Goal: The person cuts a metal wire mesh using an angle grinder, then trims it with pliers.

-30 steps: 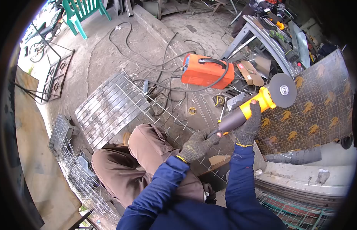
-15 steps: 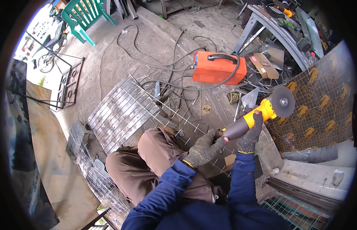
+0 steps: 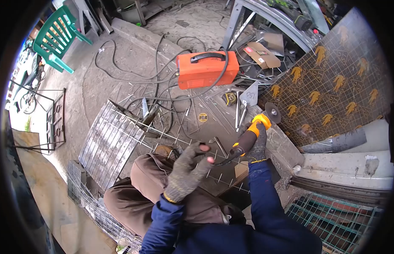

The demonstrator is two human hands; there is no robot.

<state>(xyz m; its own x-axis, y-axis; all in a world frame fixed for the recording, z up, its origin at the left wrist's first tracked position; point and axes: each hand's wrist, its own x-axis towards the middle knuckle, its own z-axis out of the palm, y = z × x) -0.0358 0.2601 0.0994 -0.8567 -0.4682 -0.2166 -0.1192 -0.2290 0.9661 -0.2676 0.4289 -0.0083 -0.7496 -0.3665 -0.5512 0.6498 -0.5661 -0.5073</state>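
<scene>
My right hand (image 3: pixel 259 144), in a dark knit glove, is wrapped round a yellow and black angle grinder (image 3: pixel 246 142). Its cutting disc (image 3: pixel 272 113) points up and to the right, away from me. From the grinder's rear end a black cord runs toward the lower left. My left hand (image 3: pixel 189 172), gloved with bare fingertips showing, is raised over my knee with thumb and fingers apart, holding nothing. Beyond my knees a metal sheet with thin rods across it (image 3: pixel 112 144) lies tilted, its rods extending right toward the grinder.
An orange welding machine (image 3: pixel 207 70) stands ahead among looped cables. A tape measure (image 3: pixel 229 99), a yellow disc (image 3: pixel 203 117) and loose rods lie on the floor. A printed board (image 3: pixel 332 84) leans at right, a metal table (image 3: pixel 273 21) behind it. A green chair (image 3: pixel 57 36) stands far left.
My left hand has let go of the grinder's rear end and moved left, fingers spreading. The right hand has lowered the grinder leftward. The view has shifted right.
</scene>
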